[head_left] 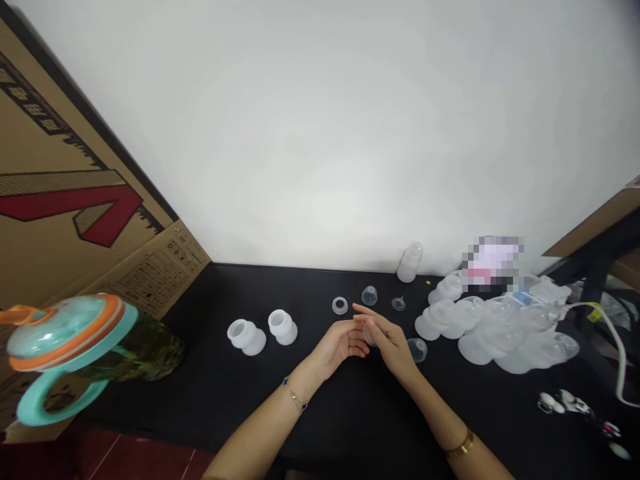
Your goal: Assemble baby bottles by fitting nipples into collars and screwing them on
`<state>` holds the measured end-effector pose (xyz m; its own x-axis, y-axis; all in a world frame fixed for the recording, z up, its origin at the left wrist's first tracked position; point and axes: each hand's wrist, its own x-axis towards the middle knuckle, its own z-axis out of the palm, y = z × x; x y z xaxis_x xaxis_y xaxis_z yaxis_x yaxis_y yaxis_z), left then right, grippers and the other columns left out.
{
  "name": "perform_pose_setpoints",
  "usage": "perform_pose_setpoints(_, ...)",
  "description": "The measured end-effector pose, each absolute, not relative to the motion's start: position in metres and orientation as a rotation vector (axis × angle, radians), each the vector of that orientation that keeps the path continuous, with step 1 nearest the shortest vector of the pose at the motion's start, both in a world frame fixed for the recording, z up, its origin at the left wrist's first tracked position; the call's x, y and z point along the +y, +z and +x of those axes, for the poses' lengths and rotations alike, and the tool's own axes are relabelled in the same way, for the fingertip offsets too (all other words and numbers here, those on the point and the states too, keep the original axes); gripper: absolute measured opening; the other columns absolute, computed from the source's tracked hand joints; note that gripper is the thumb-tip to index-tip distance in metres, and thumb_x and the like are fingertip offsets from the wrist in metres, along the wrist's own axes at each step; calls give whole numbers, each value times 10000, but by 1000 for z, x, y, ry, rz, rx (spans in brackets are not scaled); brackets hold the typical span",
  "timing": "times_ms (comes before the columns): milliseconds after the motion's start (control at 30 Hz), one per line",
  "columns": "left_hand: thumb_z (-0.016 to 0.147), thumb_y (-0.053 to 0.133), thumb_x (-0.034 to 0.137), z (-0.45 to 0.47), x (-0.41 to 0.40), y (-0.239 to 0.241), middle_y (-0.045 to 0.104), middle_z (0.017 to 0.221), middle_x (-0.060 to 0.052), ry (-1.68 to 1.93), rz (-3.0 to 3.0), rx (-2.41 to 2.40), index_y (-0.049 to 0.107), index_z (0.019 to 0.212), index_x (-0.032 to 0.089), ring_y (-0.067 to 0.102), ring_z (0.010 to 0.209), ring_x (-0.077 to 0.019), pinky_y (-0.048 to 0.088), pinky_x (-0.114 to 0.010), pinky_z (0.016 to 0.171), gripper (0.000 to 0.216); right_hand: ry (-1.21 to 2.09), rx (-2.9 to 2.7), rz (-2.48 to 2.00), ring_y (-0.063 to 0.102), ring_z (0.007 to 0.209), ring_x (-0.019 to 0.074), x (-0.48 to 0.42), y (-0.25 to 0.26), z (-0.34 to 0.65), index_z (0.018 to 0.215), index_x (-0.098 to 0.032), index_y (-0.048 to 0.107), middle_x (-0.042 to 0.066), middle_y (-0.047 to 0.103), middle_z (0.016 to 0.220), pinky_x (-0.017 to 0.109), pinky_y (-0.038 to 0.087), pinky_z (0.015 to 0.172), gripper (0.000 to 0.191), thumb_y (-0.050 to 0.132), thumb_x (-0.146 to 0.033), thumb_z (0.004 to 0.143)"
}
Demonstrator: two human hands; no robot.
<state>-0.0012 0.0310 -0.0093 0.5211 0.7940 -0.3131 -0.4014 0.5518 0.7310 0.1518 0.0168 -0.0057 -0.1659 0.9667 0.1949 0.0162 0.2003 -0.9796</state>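
Observation:
My left hand [341,345] and my right hand [393,343] meet over the black table. Between their fingertips is a small translucent piece [369,335], perhaps a bottle teat, partly hidden by the fingers. The right thumb presses on it, while the left fingers curl against its other side. Just beyond lie a white collar ring [340,306], a clear domed cap [369,295] and a clear teat [399,304]. Another clear cap [417,350] lies beside my right wrist. Left of my hands are two open white baby bottle bodies, one nearer [254,341] and one farther [284,329].
A capped baby bottle [410,263] stands by the wall. Several more bottles [480,327] crowd the right, near a white cable [620,353] and a pixelated object [493,260]. A large teal-and-orange jug [75,333] and a cardboard box [65,153] occupy the left.

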Motion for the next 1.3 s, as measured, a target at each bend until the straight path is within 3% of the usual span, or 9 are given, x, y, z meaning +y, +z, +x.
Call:
perform_pose_setpoints(200, 809, 670, 403, -2, 30, -4, 672, 729, -74, 784, 655, 658, 693, 874, 82, 648, 608, -141, 485, -221, 570, 328, 1105, -1390, -1032, 534, 1269, 287, 18, -9, 151, 1064, -269, 748, 50, 616, 1354, 457, 399, 1089, 363, 483, -491, 956)
perform_pose_setpoints(433, 717, 797, 362, -1, 29, -4, 668, 734, -63, 802, 722, 704, 708, 951, 86, 652, 648, -148, 481, -221, 572, 372, 1228, -1327, -1005, 655, 1070, 270, 20, -10, 151, 1218, -270, 673, 74, 612, 1356, 441, 502, 957, 457, 442, -560, 952)
perform_pose_setpoints(600, 705, 815, 352, -2, 29, -7, 684, 793, -80, 827, 807, 717, 737, 931, 79, 638, 652, -133, 477, -221, 585, 363, 1310, -1301, -1029, 639, 1099, 277, 21, -16, 151, 1351, -247, 571, 87, 707, 1185, 450, 458, 1001, 662, 320, -689, 928)
perform_pose_setpoints(700, 726, 798, 369, -2, 29, -7, 680, 771, -75, 863, 853, 729, 742, 931, 81, 622, 619, -120, 469, -214, 575, 358, 1300, -1319, -1122, 655, 1009, 278, 21, -19, 151, 1313, -209, 612, 78, 743, 999, 455, 453, 982, 770, 234, -744, 906)
perform_pose_setpoints(800, 771, 754, 403, -2, 30, -7, 667, 764, -77, 890, 858, 718, 738, 925, 79, 619, 616, -124, 464, -214, 564, 359, 1317, -1312, -1143, 662, 899, 265, 21, -20, 151, 1256, -200, 653, 74, 736, 940, 429, 499, 880, 818, 200, -772, 888)
perform_pose_setpoints(933, 834, 683, 428, -2, 29, -5, 612, 700, -56, 930, 812, 668, 722, 913, 83, 585, 621, -128, 455, -215, 546, 356, 1346, -1264, -1093, 656, 797, 234, 23, -22, 149, 1270, -213, 628, 73, 720, 973, 373, 536, 718, 714, 329, -739, 891)
perform_pose_setpoints(1133, 850, 650, 451, -4, 26, -2, 599, 977, -80, 953, 665, 520, 664, 1187, 152, 532, 703, -124, 451, -224, 555, 450, 1332, -1266, -1021, 651, 938, 234, 22, -22, 147, 1305, -275, 585, 58, 685, 1149, 330, 542, 726, 481, 549, -542, 907)
perform_pose_setpoints(1300, 851, 613, 541, -8, 28, -1, 470, 708, 15, 881, 539, 395, 648, 1204, 158, 421, 533, -88, 352, -221, 494, 522, 1316, -1284, -992, 666, 957, 241, 20, -19, 148, 1327, -274, 559, 60, 697, 1150, 321, 537, 714, 467, 597, -463, 902)
